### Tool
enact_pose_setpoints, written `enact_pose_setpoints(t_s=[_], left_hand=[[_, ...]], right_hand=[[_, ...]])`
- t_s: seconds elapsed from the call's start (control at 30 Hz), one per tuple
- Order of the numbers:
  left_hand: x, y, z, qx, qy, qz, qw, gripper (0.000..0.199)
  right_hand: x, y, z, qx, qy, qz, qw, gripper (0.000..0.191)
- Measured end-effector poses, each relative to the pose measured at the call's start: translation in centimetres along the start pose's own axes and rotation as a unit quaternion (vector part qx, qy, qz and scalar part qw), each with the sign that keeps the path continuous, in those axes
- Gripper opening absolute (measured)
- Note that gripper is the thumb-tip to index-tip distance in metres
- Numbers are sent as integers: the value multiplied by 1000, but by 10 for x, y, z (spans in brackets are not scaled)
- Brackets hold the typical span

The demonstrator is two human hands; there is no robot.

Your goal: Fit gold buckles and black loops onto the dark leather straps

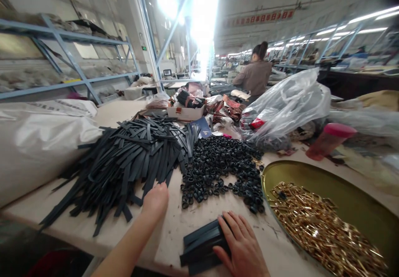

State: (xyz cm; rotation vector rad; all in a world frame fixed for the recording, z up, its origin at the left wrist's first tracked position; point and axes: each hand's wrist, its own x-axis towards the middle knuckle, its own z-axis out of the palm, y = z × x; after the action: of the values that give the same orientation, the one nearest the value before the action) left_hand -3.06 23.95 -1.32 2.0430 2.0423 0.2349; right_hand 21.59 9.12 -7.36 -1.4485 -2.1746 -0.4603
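My left hand (156, 199) is closed at the near edge of a large pile of black strips (134, 156). Its fingers curl under, so what they hold is hidden. Flat on the table, a small bundle of short black strips (202, 243) lies side by side. My right hand (240, 239) rests palm down over the right end of this bundle, fingers stretched out and thumb along the near side. Just beyond it spreads a heap of small black loops (218, 165), with a gap in its near side.
At right, an oval gold-coloured tray (352, 189) holds many small gold metal pieces (321, 227). Behind it are a pink-lidded cup (330, 140) and a clear plastic bag (286, 106). A white sack (40, 144) bounds the left. Farther back stand a box (185, 113) and a person (255, 73).
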Motion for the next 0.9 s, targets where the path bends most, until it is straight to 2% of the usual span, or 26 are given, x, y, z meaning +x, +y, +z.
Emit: enact_pose_setpoints(t_s=[0.13,0.2,0.27,0.33,0.4,0.43,0.47,0.5,0.53,0.57,0.6,0.63,0.67,0.7,0.73,0.77,0.8,0.83,0.87,0.9], left_hand=[[-23,1,-17,-80,-31,-16,996,13],[-46,5,-28,-152,-67,-16,986,8],[-77,16,-33,-239,-114,-11,964,9],[-111,32,-30,-321,-159,-7,934,17],[-142,50,-21,-396,-206,-7,895,21],[-155,57,-16,-483,-250,-29,839,20],[-165,63,-12,-528,-279,-39,801,23],[-173,67,-10,-537,-284,-30,794,26],[-178,70,-11,-523,-258,-3,812,28],[-181,71,-13,-481,-205,45,851,30],[-181,72,-17,-424,-139,106,888,30],[-180,74,-21,-366,-80,170,912,27],[-178,75,-26,-319,-51,224,919,24],[-174,78,-30,-289,-55,258,920,23],[-170,81,-32,-276,-87,270,918,22],[-165,84,-33,-278,-130,262,915,20],[-160,87,-32,-298,-176,236,908,19],[-155,89,-30,-337,-221,191,895,21],[-150,90,-27,-389,-267,136,871,22],[-145,91,-23,-448,-311,76,835,23]], right_hand=[[-1,-3,-15,21,6,30,999,52],[1,-8,-28,36,33,20,999,49],[4,-19,-45,71,63,4,995,48],[7,-31,-62,116,102,-36,987,43],[8,-42,-76,149,141,-87,975,28],[7,-45,-82,164,157,-101,969,22],[6,-46,-87,184,170,-95,963,19],[3,-46,-91,214,173,-65,959,18],[1,-45,-95,256,163,-12,953,16],[-1,-43,-99,307,144,58,939,14],[-2,-41,-102,368,113,134,913,11],[-2,-38,-104,432,76,206,875,11],[0,-36,-105,495,37,263,827,15],[4,-33,-106,548,3,303,780,20],[9,-29,-105,586,-21,328,741,25],[15,-25,-102,608,-40,341,716,30],[22,-18,-97,607,-51,350,712,32],[29,-10,-91,581,-57,355,730,34],[35,0,-83,532,-65,354,766,34],[41,12,-73,450,-75,343,821,32]])
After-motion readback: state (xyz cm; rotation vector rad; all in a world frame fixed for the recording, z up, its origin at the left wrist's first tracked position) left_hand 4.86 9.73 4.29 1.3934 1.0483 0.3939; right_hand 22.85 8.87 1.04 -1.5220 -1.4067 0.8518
